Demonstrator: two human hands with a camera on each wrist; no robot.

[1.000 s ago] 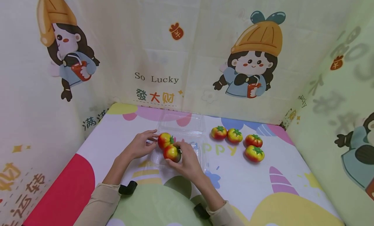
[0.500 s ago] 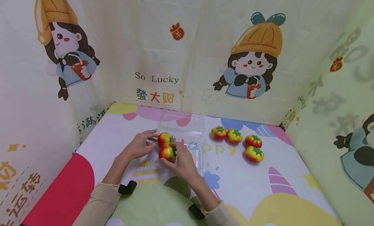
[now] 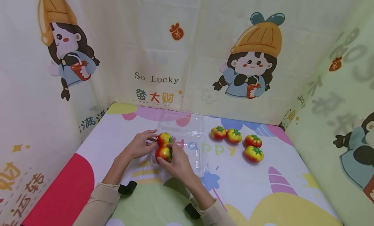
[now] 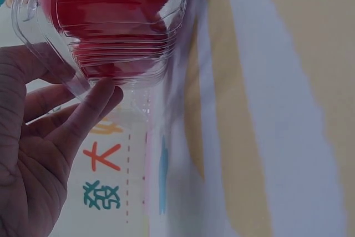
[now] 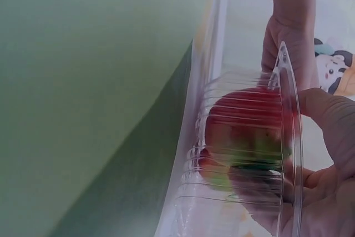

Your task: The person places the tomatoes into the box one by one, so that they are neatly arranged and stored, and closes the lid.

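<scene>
A clear plastic clamshell box lies on the table, its lid folded back towards the wall. Two red-and-yellow tomatoes with green tops sit at the box's left end, a far tomato and a near tomato. My right hand holds the near tomato, thumb at its front and fingers behind; the box's ridged wall stands before it in the right wrist view. At the left end, my left hand pinches the box's rim, fingertips against the clear side in the left wrist view.
Several more tomatoes lie right of the box: a pair near the back and another pair farther right. A printed cloth covers the table. Cartoon-printed curtains enclose the back and both sides.
My right hand has moved left with the near tomato, bringing it to the box's left end in front of the far tomato. My left hand has stayed at the rim.
</scene>
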